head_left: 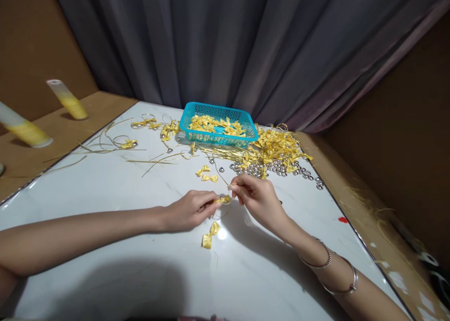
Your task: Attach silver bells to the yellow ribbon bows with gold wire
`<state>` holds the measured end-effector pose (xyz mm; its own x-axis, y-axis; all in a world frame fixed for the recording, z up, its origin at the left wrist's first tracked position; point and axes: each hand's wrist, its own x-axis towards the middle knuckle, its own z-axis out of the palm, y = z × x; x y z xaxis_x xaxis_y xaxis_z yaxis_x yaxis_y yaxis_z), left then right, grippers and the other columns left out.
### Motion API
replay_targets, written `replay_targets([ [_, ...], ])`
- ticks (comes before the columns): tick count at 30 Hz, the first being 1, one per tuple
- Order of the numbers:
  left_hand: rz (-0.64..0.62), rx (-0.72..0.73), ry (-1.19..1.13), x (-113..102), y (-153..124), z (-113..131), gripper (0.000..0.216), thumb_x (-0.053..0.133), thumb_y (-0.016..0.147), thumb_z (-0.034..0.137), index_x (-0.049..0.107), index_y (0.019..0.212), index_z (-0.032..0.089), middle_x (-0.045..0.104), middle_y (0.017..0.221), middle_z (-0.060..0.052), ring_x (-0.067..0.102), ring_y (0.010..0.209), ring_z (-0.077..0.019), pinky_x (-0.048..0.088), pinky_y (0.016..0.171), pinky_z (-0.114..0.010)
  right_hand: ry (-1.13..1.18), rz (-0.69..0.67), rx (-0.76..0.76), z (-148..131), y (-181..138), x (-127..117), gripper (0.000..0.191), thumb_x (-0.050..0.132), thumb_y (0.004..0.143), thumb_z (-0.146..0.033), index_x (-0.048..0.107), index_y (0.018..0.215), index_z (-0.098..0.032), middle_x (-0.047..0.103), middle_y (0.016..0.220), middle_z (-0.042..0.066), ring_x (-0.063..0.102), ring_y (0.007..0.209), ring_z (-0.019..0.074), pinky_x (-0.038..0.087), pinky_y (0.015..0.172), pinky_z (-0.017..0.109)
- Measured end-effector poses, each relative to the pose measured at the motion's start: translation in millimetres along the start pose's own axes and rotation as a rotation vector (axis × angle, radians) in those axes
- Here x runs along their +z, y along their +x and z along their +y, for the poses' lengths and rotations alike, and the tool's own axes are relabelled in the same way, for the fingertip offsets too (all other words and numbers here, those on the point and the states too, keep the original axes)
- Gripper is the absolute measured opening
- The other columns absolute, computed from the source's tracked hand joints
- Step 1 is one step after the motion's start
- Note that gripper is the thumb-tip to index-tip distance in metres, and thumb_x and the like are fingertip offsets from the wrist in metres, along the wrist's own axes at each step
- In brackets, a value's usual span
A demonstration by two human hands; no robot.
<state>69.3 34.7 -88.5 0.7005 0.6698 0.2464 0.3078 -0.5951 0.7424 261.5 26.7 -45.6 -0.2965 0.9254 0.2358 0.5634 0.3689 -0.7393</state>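
no writing, label or number can be read.

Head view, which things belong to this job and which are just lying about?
Likely in use:
- yellow bow, left hand
- thin gold wire, right hand
- silver beads
- loose bows
- teal basket

Likely just lying about:
- red scrap
- untouched yellow-white tubes

From here I see room for a hand between the bare left forearm (pixel 116 223) and the bare right forearm (pixel 305 243), along the near edge of the glossy white table (pixel 242 283), past one loose yellow satin bow (pixel 208 240). Toward the far right corner, heaped yellow satin bows (pixel 277 145) and shiny silver beads (pixel 280 169) block passage; behind the turquoise perforated plastic basket (pixel 207 137), clearance is hard to judge.
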Motion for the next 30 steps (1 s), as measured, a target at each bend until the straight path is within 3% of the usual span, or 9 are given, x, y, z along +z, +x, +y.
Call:
replay_targets([
  [10, -0.030, 0.035, 0.001, 0.6, 0.9, 0.5, 0.025, 0.038, 0.092, 0.022, 0.042, 0.068, 0.018, 0.039, 0.057, 0.005, 0.036, 0.050, -0.0086, 0.030, 0.050, -0.023, 0.024, -0.032, 0.041, -3.9, 1.9, 3.0, 0.016, 0.050, 0.083, -0.021, 0.054, 0.068, -0.019, 0.054, 0.054, -0.004, 0.044, 0.046, 0.0082, 0.034, 0.050, 0.022],
  [30, -0.027, 0.063, 0.009, 1.7, -0.1, -0.4, 0.025, 0.039, 0.092, 0.022, 0.040, 0.067, 0.018, 0.038, 0.057, 0.005, 0.035, 0.050, -0.0085, 0.031, 0.049, -0.024, 0.044, -0.049, 0.043, -2.3, 3.3, 3.6, 0.016, 0.051, 0.082, -0.021, 0.055, 0.067, -0.018, 0.057, 0.056, -0.002, 0.046, 0.050, 0.0089, 0.033, 0.051, 0.022],
])
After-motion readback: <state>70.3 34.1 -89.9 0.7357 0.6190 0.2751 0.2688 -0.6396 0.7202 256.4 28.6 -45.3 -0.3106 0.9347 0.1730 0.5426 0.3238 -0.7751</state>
